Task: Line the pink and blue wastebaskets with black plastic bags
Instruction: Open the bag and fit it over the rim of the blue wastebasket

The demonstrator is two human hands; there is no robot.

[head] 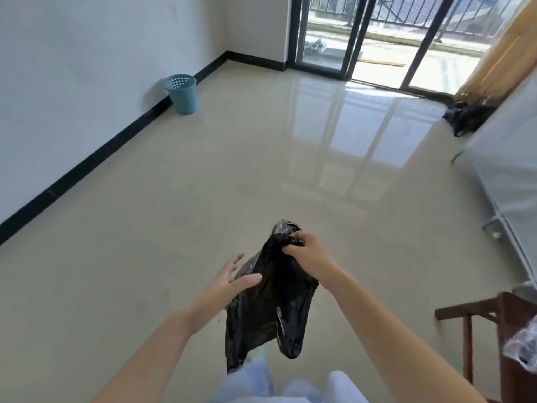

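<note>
A black plastic bag (270, 303) hangs crumpled in front of me at the bottom centre. My right hand (308, 253) pinches its top edge. My left hand (229, 282) is beside the bag with fingers spread, the thumb touching the plastic. The blue wastebasket (181, 93) stands empty against the left wall, far ahead of both hands. No pink wastebasket is in view.
Glossy beige floor (232, 175) stretches to sliding glass doors (363, 39) at the back. A white cabinet (505, 170) lines the right side, with dark bags (465, 117) beside a yellow curtain (502, 50). A brown wooden chair (494, 315) stands at bottom right.
</note>
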